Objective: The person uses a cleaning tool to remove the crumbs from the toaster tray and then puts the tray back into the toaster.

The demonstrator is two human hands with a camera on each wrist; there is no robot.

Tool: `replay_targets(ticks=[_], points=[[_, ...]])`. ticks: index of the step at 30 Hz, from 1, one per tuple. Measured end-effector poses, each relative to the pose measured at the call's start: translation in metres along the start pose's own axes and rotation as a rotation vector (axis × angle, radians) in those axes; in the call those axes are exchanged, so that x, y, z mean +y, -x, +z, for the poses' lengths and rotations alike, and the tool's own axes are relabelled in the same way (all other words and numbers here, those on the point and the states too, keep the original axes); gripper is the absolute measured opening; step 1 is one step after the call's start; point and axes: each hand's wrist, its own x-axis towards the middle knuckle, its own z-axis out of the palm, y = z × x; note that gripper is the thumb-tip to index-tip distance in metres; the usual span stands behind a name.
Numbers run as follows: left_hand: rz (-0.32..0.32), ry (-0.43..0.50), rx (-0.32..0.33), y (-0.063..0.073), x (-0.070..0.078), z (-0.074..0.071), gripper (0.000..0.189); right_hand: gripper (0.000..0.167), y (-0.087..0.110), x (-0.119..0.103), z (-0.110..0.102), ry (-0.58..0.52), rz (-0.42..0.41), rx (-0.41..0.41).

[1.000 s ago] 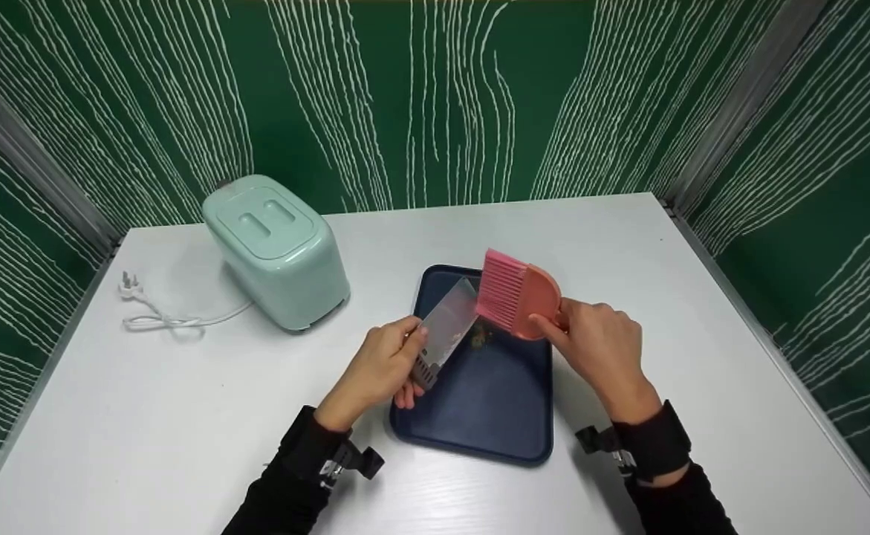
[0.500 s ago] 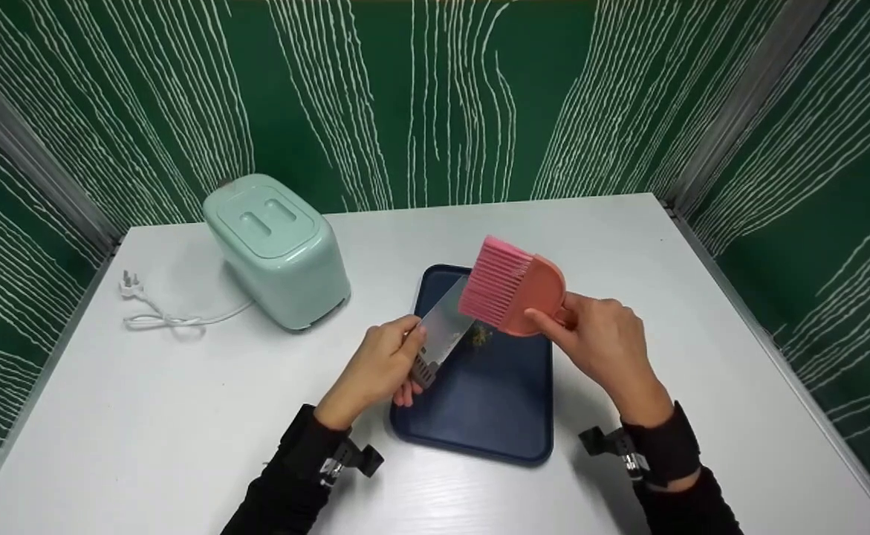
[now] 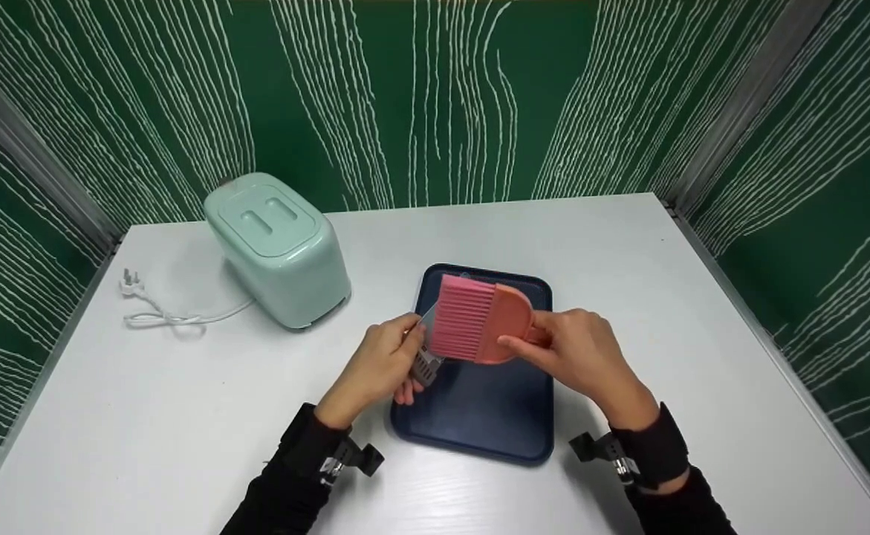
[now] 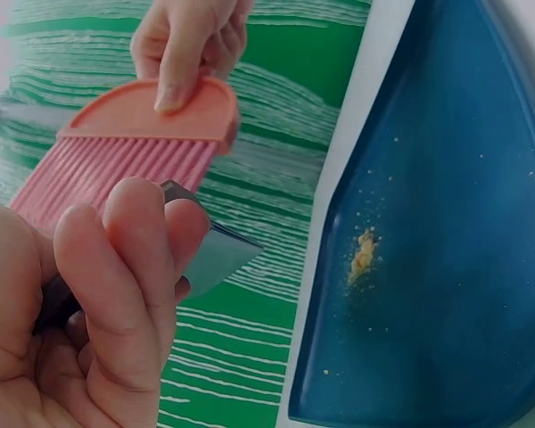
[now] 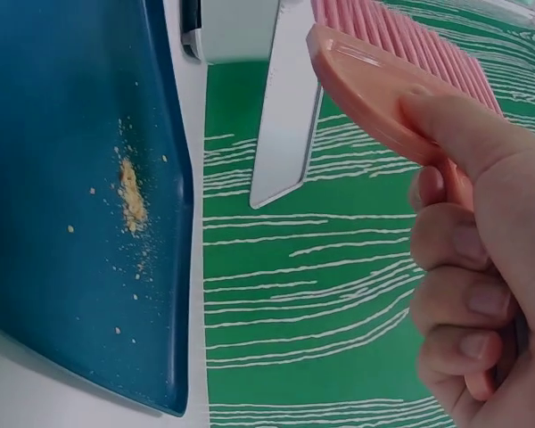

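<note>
Brushing of a slim panel (image 5: 288, 111) seems to be in hand, with a stroke toward its free end likely needed next. Above a blue tray (image 3: 490, 416) dotted with crumbs (image 5: 132, 198), the panel's near end is gripped by the left hand (image 3: 382, 360); a pink brush (image 3: 483, 323) is clasped in the right hand (image 3: 583, 349), thumb on its head, bristles held across the panel.

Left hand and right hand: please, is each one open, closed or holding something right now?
Left hand: closed, holding the narrow flat tray.
Right hand: closed, holding the pink brush.
</note>
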Motion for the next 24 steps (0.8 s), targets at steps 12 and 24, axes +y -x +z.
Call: replay_targets(ticks=[12, 24], points=[[0.002, 0.017, -0.006, 0.0, -0.002, 0.0, 0.029, 0.03, 0.001, 0.002, 0.009, 0.08, -0.015, -0.019], [-0.008, 0.022, -0.02, -0.001, -0.002, 0.001, 0.028, 0.049, 0.001, 0.019, 0.009, 0.119, 0.106, -0.074]])
